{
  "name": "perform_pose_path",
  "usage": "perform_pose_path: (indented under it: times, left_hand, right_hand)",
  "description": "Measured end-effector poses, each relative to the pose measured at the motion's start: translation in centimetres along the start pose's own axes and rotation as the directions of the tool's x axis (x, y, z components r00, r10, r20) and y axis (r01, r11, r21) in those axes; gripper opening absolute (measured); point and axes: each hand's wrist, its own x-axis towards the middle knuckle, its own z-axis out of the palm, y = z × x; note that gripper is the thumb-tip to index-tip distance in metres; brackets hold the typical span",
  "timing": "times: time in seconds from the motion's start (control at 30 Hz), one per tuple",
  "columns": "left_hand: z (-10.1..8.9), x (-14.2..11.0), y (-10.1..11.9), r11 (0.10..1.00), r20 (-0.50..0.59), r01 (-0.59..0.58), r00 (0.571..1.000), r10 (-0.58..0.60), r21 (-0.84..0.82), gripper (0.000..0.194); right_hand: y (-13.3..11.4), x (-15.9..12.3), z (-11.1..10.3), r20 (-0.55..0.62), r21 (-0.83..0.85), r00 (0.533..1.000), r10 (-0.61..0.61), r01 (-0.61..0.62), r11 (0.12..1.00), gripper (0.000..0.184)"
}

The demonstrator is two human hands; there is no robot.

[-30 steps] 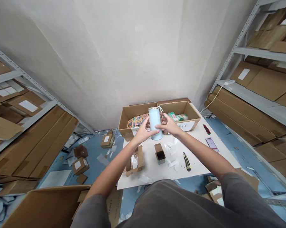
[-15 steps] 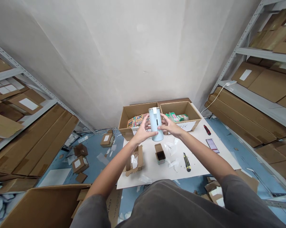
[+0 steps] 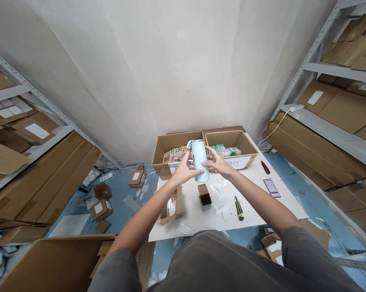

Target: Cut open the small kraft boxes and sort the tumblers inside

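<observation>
Between both hands, above the white table [image 3: 197,225], I hold a light blue tumbler [image 3: 200,158] roughly upright. Its carry loop points to the left, and dark print shows on its left side. My left hand [image 3: 184,169] is closed round the left side, thumb across the front. On the other side my right hand [image 3: 217,163] grips it with the fingers and thumb. Below the tumbler stands a small open box [image 3: 204,199], dark inside. An opened cardboard carton [image 3: 177,207] with white wrapping in it lies to the left. Torn clear plastic [image 3: 221,190] is beside the small box.
Two cardboard boxes stand at the back, one with colourful packs [image 3: 174,154], one with green packs [image 3: 227,150]. A yellow-black utility knife [image 3: 239,208], a red knife [image 3: 265,167] and a phone [image 3: 272,187] lie right. Shelves [image 3: 337,69] of cartons flank the table.
The tumbler has been turned in my hands: its strap and dark print have swung from the front to the left. Both hands stay on it in nearly the same place.
</observation>
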Motion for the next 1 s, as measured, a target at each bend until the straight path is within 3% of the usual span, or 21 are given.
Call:
perform_pose_path:
  times: [0.1, 0.2, 0.37, 0.47, 0.7, 0.87, 1.0]
  left_hand:
    - [0.1, -0.1, -0.1, 1.000, 0.008, -0.001, 1.000, 0.001, -0.010, 0.122]
    - [0.2, -0.1, -0.3, 0.998, -0.041, -0.004, 0.999, 0.007, 0.056, 0.118]
    - [0.3, -0.2, -0.2, 1.000, -0.013, -0.020, 1.000, 0.020, -0.019, 0.118]
    - [0.3, -0.4, 0.1, 0.998, -0.025, -0.041, 0.999, 0.042, 0.041, 0.119]
    - [0.0, -0.5, -0.2, 0.996, 0.099, 0.003, 0.995, 0.005, -0.084, 0.123]
    - [0.4, -0.6, -0.8, 0.999, 0.051, 0.016, 0.999, -0.018, 0.031, 0.128]
    - [0.6, -0.7, -0.6, 0.998, 0.111, 0.002, 0.994, 0.005, -0.061, 0.128]
  right_hand:
    - [0.4, 0.0, 0.0, 0.046, 0.015, 0.997, 0.057, -0.058, 0.998, 0.094]
    - [1.0, -0.1, 0.2, -0.019, 0.009, 0.999, 0.030, -0.030, 1.000, 0.097]
    - [1.1, -0.2, 0.2, 0.012, 0.024, 1.000, 0.021, -0.021, 0.999, 0.094]
    - [0.9, -0.5, 0.1, -0.048, 0.009, 0.999, 0.025, -0.025, 1.000, 0.097]
    - [1.3, -1.0, -0.1, 0.000, 0.026, 1.000, 0.027, -0.027, 0.999, 0.095]
    - [1.9, -1.0, 0.1, -0.073, 0.012, 0.997, -0.037, 0.038, 0.999, 0.104]
    - [2.0, -1.2, 0.1, -0.032, 0.007, 0.999, 0.021, -0.021, 1.000, 0.098]
